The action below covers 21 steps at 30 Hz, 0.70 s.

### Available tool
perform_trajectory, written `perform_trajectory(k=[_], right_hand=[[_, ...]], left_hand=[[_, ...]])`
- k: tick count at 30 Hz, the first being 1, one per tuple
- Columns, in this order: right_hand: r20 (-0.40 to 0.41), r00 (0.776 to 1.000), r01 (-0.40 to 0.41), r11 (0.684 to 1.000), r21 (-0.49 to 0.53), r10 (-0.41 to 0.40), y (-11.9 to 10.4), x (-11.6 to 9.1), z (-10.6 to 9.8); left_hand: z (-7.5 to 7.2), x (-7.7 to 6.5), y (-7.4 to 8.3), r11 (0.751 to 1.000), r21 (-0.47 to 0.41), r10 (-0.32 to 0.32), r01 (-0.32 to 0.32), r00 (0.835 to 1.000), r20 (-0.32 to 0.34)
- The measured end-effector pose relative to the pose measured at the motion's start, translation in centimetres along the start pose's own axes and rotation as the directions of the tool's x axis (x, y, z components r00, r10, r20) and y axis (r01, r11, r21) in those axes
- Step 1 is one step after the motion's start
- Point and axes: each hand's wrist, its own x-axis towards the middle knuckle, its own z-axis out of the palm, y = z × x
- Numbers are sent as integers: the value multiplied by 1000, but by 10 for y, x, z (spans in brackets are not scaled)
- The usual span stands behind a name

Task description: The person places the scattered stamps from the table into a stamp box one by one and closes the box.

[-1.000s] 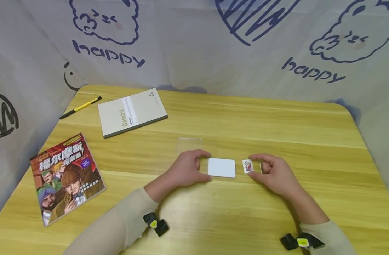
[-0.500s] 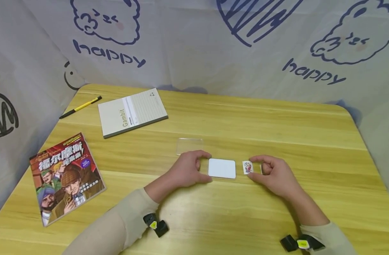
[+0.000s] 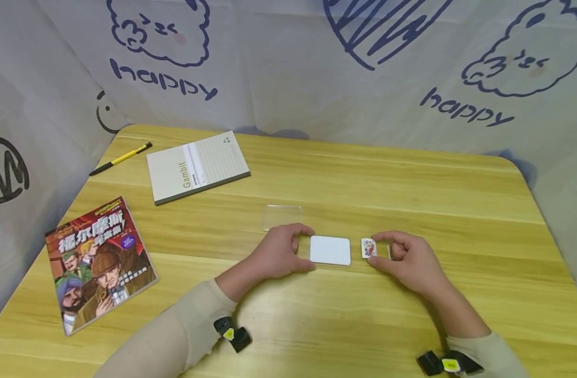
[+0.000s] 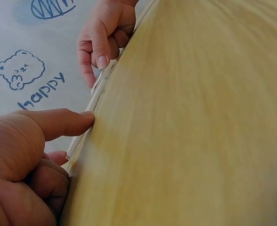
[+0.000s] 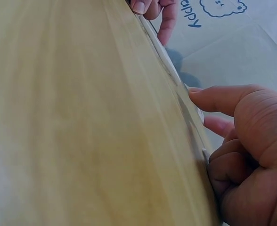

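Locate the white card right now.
In the head view, the white card lies just right of centre on the table, between the left hand and the small picture card in the right hand.

tight gap btwn white slab (image 3: 330, 250) & small card (image 3: 368, 249), wide table (image 3: 345, 325) room nearside, clear panel (image 3: 282, 216) blocks behind l hand (image 3: 281, 252)

Beige rectangular paper notebook (image 3: 198, 167): marked "Gambit". White cloth backdrop (image 3: 288, 79): blue lettering "happy", twice. Red glossy illustrated book (image 3: 101, 265): title begins "福尔摩斯"; its smaller print appears illegible.
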Motion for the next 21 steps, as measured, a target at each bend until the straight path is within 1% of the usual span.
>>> perform_trajectory(k=[5,9,16,21], right_hand=[[-16,1000,14,1000,21,-13,0,-1,1],[-32,999,20,997,69,-18,-4,-2,4],[-62,996,70,987,142,-62,-14,-1,13],[-64,995,88,984,155,-79,-18,2,21]], left_hand=[[0,0,0,1000,-5,-4,4,1000,2],[0,0,0,1000,-6,-1,1,1000,2],[1,1,-3,1000,-7,10,-10,1000,-1],[1,1,-3,1000,-3,8,-8,1000,-3]])
